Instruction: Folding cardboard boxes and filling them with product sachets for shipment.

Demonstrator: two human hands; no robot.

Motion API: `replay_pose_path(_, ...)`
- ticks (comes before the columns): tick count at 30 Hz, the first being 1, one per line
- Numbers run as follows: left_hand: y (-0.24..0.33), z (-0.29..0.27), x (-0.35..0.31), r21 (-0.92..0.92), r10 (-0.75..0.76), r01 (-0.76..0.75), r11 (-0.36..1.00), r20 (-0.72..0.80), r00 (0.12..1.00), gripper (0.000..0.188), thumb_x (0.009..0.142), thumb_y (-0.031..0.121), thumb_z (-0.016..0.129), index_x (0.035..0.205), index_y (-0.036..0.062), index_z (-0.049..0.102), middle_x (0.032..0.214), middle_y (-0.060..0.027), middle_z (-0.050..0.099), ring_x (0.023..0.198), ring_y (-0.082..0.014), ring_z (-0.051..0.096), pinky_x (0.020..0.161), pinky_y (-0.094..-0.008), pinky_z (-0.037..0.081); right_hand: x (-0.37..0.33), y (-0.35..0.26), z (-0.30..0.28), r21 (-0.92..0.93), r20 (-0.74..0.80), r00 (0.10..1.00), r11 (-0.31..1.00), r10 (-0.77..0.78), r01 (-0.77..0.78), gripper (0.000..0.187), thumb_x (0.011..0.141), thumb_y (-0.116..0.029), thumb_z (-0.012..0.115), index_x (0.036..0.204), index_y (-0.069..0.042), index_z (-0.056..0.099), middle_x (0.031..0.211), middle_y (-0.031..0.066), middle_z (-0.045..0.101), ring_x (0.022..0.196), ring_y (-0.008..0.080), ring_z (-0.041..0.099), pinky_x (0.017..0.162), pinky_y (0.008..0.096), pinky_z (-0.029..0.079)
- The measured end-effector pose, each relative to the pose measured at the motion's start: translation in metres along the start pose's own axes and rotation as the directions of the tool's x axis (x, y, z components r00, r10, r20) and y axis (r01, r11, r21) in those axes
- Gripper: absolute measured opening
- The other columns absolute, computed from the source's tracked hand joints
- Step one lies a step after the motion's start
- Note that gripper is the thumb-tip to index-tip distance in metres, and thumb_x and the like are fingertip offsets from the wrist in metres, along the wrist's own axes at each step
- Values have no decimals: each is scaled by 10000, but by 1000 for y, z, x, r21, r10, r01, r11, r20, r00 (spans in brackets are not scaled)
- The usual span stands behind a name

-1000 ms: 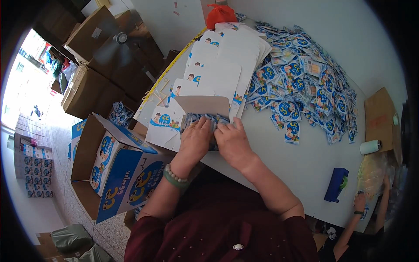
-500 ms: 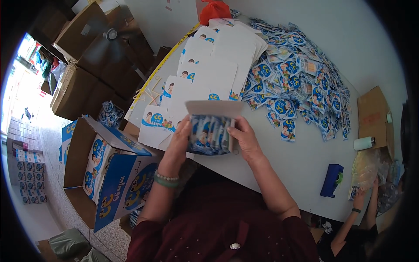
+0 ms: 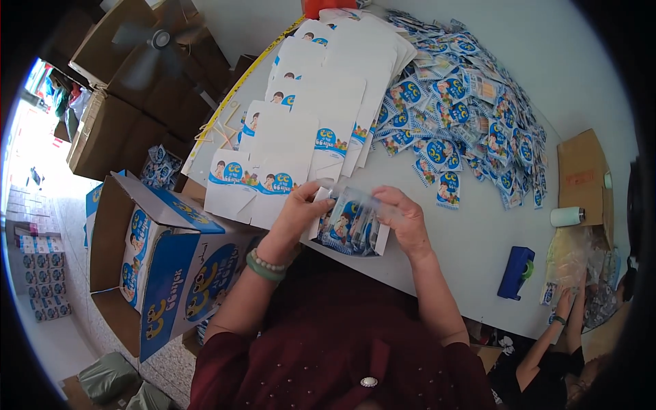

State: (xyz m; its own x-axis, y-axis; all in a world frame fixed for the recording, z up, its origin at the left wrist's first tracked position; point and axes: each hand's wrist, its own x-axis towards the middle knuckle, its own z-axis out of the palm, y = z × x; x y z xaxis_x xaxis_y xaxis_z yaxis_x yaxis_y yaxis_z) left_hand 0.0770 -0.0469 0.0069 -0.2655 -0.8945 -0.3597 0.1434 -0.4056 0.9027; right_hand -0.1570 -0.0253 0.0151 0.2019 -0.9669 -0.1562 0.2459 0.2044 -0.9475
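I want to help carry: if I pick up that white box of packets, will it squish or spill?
The box may bend if squeezed, since its walls look like thin card. Tipped over, it could spill, because packets show through its open top.

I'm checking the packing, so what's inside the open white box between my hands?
The white box holds blue-and-white packets, packed close together, upper parts showing. Their lower parts and the box's bottom are covered.

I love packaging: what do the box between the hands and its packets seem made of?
The open box looks like thin white paperboard, probably smooth, judging by its slim, flat walls. The packets seem to be shiny printed plastic film, given their wrinkles and glints, though foil is possible.
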Motion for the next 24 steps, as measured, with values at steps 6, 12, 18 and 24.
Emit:
replay_pose_path(6, -11, -13, -3, -300, 160, -98, 949, 190, 969, 523, 878, 45, 610, 1373, 60, 440, 1257, -79, 563, 1133, -151, 536, 953, -294, 452, 2, 3, -6, -408, 192, 913, 816, -360, 408, 219, 754, 76, 640, 873, -96, 706, 1145, 83, 611, 1080, 180, 550, 936, 291, 436)
replay_pose_path(12, 2, -18, -12, -167, 224, -200, 965, 134, 965, 692, 902, 103, 586, 1477, 60, 203, 1439, -99, 381, 1303, -194, 387, 1075, -335, 314, 4, 13, -8, -347, 192, 930, 865, -312, 362, 228, 760, 73, 646, 923, -83, 675, 1179, 90, 586, 1071, 191, 554, 945, 297, 442)
replay_pose_path(18, 2, 6, -37, -17, 59, -57, 998, 107, 992, 672, 945, 88, 505, 1485, 30, 108, 1410, -128, 397, 1287, -190, 384, 1054, -294, 313, 3, 9, -8, -260, 159, 953, 920, -258, 293, 227, 779, 79, 623, 941, -75, 665, 1185, 90, 573, 1081, 177, 544, 942, 297, 448)
replay_pose_path(24, -24, -3, -35, 176, 284, -312, 934, 168, 944, 697, 937, 68, 523, 1487, 35, 96, 1459, -151, 318, 1341, -214, 301, 1077, -305, 268, 5, 3, -10, -223, 175, 957, 938, -230, 266, 288, 785, 69, 618, 1012, -93, 689, 1195, 77, 568, 1088, 168, 544, 957, 283, 432)
